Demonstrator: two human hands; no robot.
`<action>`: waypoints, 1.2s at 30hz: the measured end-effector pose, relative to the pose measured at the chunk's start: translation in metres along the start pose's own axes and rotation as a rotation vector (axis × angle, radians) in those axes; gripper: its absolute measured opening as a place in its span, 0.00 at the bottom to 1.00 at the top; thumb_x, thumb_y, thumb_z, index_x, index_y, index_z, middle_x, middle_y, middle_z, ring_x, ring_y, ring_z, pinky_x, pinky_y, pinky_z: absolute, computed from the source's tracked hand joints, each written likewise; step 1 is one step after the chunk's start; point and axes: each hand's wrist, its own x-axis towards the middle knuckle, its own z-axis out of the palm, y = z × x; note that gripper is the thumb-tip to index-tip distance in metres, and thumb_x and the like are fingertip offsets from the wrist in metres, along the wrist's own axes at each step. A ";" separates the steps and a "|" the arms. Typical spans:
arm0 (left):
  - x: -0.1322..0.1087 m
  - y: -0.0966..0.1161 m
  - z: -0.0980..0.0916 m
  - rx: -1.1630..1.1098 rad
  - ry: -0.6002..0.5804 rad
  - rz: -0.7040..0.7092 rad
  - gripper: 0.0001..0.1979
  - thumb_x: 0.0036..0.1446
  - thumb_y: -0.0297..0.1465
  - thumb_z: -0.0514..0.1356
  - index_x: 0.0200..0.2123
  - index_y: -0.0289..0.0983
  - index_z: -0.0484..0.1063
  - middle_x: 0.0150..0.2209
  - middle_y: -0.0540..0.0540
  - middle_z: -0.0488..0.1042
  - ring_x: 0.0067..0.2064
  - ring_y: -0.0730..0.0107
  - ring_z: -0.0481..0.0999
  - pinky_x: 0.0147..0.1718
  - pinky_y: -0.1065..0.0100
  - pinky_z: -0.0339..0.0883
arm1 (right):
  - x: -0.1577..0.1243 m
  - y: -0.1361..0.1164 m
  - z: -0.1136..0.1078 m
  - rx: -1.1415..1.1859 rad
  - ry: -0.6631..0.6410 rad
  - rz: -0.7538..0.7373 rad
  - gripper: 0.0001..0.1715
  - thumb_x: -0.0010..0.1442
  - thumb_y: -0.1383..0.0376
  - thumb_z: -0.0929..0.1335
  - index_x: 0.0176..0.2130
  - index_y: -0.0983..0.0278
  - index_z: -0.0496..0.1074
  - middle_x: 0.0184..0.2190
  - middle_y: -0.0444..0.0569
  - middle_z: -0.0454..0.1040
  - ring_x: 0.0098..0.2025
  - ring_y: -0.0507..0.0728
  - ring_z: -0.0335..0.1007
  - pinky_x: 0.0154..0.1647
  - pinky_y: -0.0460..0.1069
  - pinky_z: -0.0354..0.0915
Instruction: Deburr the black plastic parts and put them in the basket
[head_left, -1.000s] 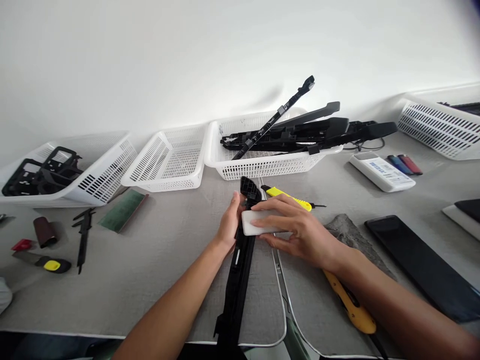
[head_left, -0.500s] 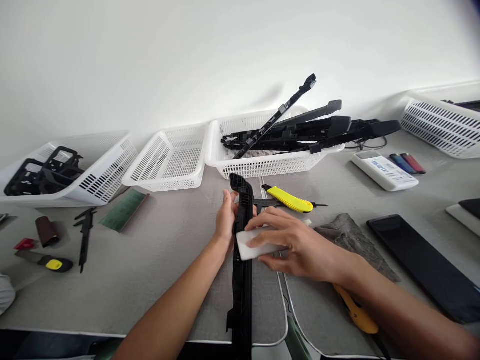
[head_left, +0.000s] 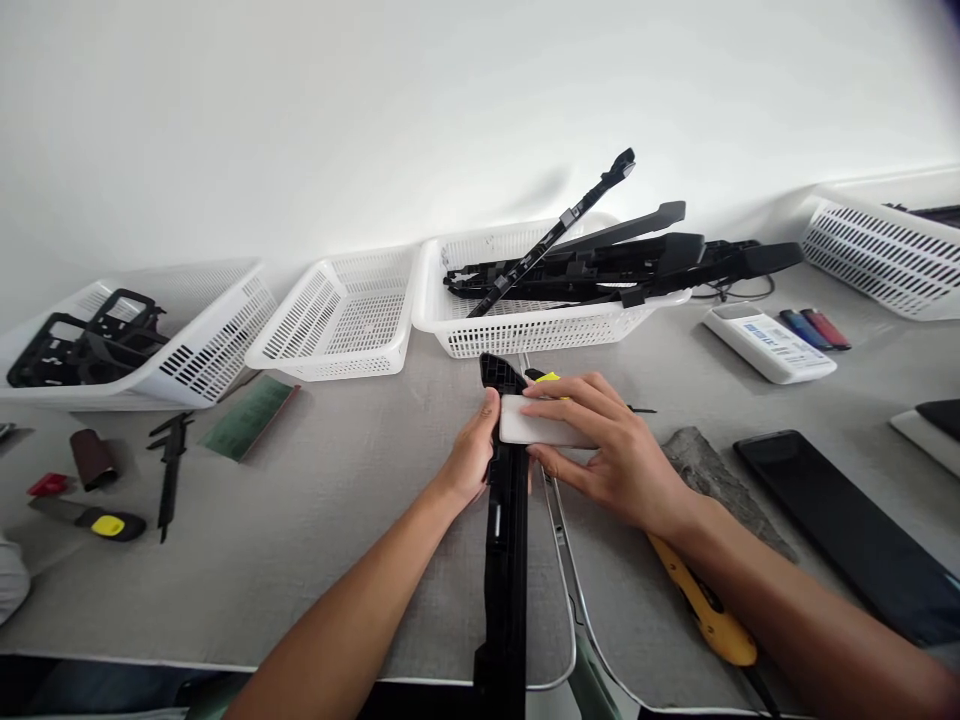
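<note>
My left hand (head_left: 475, 452) grips a long black plastic trim piece (head_left: 507, 560) near its far, bent end, thumb along its left side. The piece points away from me, and its near end runs past the table's front edge. In my right hand (head_left: 607, 440) is a white sponge block (head_left: 544, 425), pinched between thumb and fingers. The block's left end lies against the trim piece just below the bend. Behind my right fingers, a yellow utility knife (head_left: 549, 378) is mostly hidden.
White baskets stand along the wall; one basket (head_left: 555, 335) holds several black trim pieces (head_left: 585, 265). A grey cloth (head_left: 720, 490), a black phone (head_left: 847, 530) and an orange-handled tool (head_left: 705, 610) lie at right. At left are calipers (head_left: 172, 465) and a green sheet (head_left: 251, 415).
The white sponge block has moved up along the trim piece toward its bent end. Both hands and the piece have shifted slightly right, and my right hand now covers most of the yellow knife.
</note>
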 end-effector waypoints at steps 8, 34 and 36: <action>-0.015 0.006 0.011 0.130 -0.275 -0.031 0.44 0.62 0.68 0.53 0.55 0.34 0.74 0.23 0.47 0.78 0.19 0.64 0.76 0.20 0.66 0.68 | 0.001 0.005 -0.003 -0.010 0.144 0.110 0.12 0.68 0.66 0.72 0.51 0.57 0.77 0.54 0.54 0.79 0.55 0.67 0.73 0.56 0.65 0.72; -0.020 0.003 0.020 0.368 -0.190 0.094 0.19 0.67 0.49 0.63 0.47 0.39 0.78 0.36 0.48 0.70 0.37 0.63 0.67 0.38 0.64 0.62 | 0.004 0.030 -0.016 -0.162 0.335 0.244 0.11 0.67 0.62 0.73 0.50 0.55 0.79 0.54 0.55 0.79 0.59 0.70 0.74 0.62 0.71 0.69; -0.020 0.003 0.019 0.383 -0.220 0.066 0.19 0.67 0.49 0.62 0.47 0.39 0.77 0.35 0.49 0.68 0.36 0.64 0.67 0.37 0.64 0.61 | 0.004 0.033 -0.017 -0.170 0.401 0.306 0.12 0.68 0.61 0.73 0.51 0.55 0.79 0.54 0.55 0.78 0.60 0.71 0.74 0.62 0.72 0.68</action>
